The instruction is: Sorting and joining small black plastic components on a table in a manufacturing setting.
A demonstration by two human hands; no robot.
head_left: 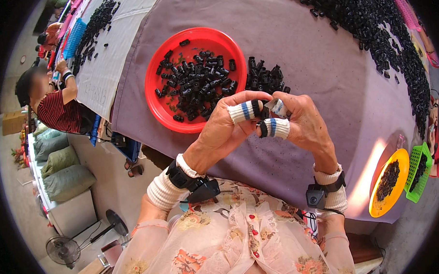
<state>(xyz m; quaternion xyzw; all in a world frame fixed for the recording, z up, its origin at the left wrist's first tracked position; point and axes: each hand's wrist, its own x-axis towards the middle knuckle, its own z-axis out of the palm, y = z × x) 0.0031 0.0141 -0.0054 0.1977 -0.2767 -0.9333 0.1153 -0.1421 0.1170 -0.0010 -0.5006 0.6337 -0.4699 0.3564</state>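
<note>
together at frame centre, the left hand (221, 127) and right hand (307, 120) hold a small black part (264, 112) in a nearly closed pinch; similar pieces (203, 82) fill a red tray (151, 84) at upper centre.

We held our left hand (218, 125) and right hand (310, 122) close together before us, forearms (151, 208) angled inward, fingers (249, 95) bent, thumbs (244, 112) pointing toward each other.

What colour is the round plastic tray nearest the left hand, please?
The tray is red; head view.
</note>
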